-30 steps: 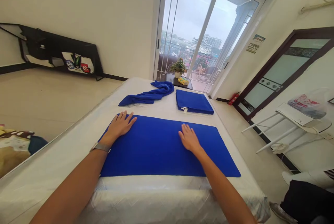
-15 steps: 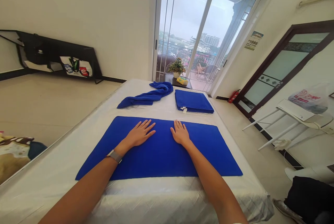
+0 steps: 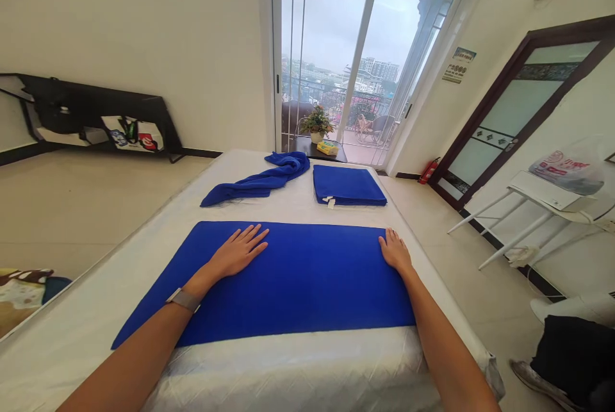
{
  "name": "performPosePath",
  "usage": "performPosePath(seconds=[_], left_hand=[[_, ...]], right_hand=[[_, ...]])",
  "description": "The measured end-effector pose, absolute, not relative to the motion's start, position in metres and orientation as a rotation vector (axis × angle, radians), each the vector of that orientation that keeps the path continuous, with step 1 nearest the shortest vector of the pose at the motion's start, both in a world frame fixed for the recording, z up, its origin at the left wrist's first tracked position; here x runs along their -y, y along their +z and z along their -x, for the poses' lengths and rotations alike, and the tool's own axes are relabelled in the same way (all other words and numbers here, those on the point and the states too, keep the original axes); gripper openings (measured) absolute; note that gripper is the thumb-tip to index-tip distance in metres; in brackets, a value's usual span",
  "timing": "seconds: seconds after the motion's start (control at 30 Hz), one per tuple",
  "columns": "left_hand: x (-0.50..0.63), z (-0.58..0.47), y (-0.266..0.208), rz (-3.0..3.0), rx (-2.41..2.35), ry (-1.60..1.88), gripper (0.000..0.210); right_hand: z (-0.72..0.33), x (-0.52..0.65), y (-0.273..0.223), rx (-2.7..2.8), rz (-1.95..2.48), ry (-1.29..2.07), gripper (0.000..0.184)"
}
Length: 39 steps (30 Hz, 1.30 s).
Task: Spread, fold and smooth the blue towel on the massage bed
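A blue towel (image 3: 307,284) lies flat and spread across the near part of the plastic-covered mattress (image 3: 288,373). My left hand (image 3: 239,250) rests palm down on its left half, fingers stretched. At the towel's far right corner lies my right hand (image 3: 396,250), also flat with its fingers extended. Beyond, a stack of folded blue towels (image 3: 350,184) with a white tag sits at the right. To its left is a crumpled, twisted blue towel (image 3: 262,178).
Past the mattress, a small dark table holds a potted plant (image 3: 317,122) and a yellow tissue pack (image 3: 327,147). On the right stands a white table (image 3: 548,191) with a plastic bag (image 3: 567,168). A black rack (image 3: 96,111) lines the left wall.
My right hand has slid right across the towel, from near its middle to its far right corner. My left hand stays flat on the left half. The camera view has shifted slightly.
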<state>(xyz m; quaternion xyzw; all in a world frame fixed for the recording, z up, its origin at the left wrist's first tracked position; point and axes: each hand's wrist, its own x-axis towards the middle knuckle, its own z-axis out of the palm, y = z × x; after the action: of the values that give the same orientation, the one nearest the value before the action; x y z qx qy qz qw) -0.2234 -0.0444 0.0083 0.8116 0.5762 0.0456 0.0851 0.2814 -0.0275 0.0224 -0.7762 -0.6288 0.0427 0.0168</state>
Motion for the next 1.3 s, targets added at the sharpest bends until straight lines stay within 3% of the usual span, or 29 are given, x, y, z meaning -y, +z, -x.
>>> performPosePath(seconds=[0.27,0.67,1.07,1.3], left_hand=[[0.043,0.222,0.016,-2.392,-1.75,0.022,0.077],[0.013,0.071,0.014,-2.544,-1.586,0.219,0.082],[0.031,0.309,0.01,-2.042,-2.247,0.102,0.086],[0.039,0.32,0.009,-1.994,-2.279,0.226,0.089]], right_hand=[[-0.282,0.024,0.012,1.924,2.353,0.13,0.07],[-0.285,0.024,0.01,1.912,2.324,0.157,0.07],[-0.288,0.021,0.009,1.919,2.355,0.152,0.071],[-0.284,0.022,0.011,1.934,2.4,0.103,0.07]])
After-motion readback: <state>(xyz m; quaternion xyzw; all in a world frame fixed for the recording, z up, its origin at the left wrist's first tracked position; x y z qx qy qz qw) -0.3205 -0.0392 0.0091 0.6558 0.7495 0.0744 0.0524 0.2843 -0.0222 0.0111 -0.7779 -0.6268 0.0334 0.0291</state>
